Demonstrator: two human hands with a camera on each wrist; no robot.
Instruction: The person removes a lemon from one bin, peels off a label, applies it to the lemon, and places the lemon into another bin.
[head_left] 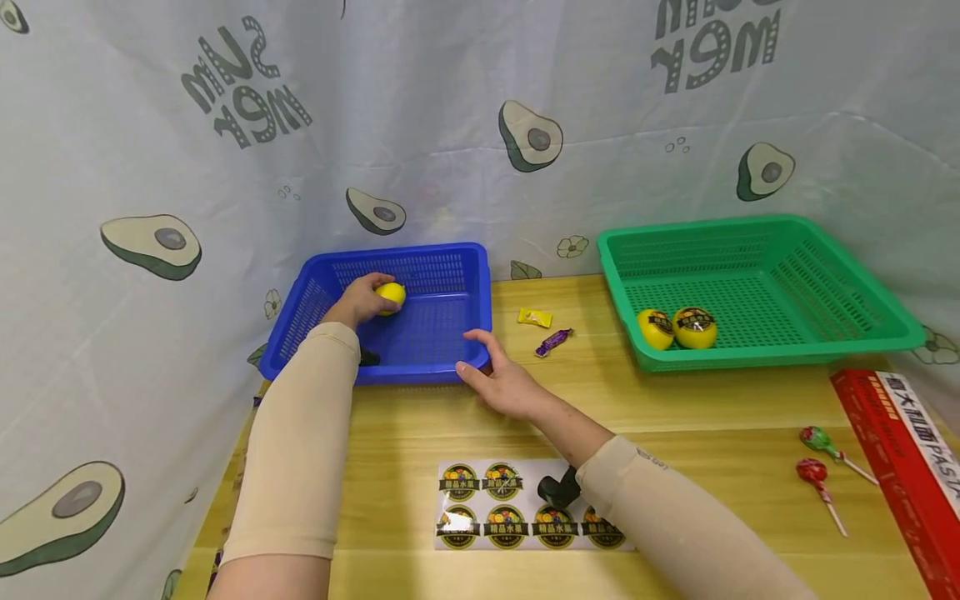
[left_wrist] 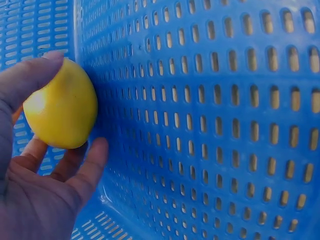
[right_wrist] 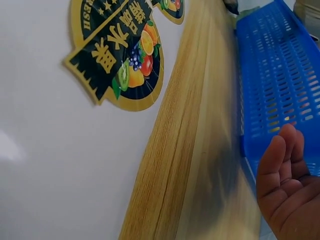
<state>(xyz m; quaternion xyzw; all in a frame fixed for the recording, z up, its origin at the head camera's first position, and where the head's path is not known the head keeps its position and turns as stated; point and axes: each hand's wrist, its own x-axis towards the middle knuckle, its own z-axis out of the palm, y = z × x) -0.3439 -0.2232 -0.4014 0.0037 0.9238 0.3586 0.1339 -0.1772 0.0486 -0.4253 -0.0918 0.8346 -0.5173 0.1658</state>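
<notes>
My left hand (head_left: 365, 300) reaches into the blue basket (head_left: 480, 287) and grips a yellow lemon (head_left: 391, 297). In the left wrist view the thumb lies over the lemon (left_wrist: 62, 107), with fingers around its underside, close beside the basket's slotted wall (left_wrist: 200, 110). At the basket's front right corner is my right hand (head_left: 506, 383), thumb and index finger extended at the rim. The right wrist view has its fingers (right_wrist: 272, 165) loosely bent beside the basket wall (right_wrist: 270, 75), holding nothing.
A green basket (head_left: 750, 362) holds two yellow fruits (head_left: 694, 327) with round labels. Two wrapped candies (head_left: 553, 342) lie between the baskets. A sticker sheet (head_left: 531, 533) lies in front, partly under the right forearm. Two lollipops (head_left: 812, 472) and a red pasta box (head_left: 888, 467) are at right.
</notes>
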